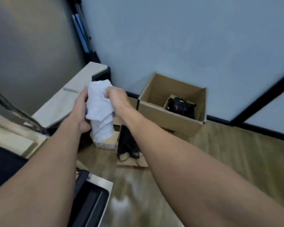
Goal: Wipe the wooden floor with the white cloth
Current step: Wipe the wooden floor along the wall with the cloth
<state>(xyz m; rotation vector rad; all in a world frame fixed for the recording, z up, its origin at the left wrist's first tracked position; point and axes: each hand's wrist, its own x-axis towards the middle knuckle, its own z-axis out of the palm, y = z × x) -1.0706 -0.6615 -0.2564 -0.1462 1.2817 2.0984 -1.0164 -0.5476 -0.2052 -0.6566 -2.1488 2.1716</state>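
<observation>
A white terry cloth (100, 108) hangs bunched in the air in front of me, well above the floor. My left hand (80, 112) grips its left side, fingers wrapped around the lower folds. My right hand (117, 99) is closed on the cloth's upper right part. Both forearms reach forward from the bottom of the view. The wooden floor (236, 154) spreads below and to the right, with a bright glare patch near the bottom centre.
An open cardboard box (167, 115) holding a black item stands against the blue wall. A smaller flat box with black straps (129, 149) lies on the floor under my hands. A pale desk (64, 102) is at left, a dark tray-like thing (92, 202) at lower left.
</observation>
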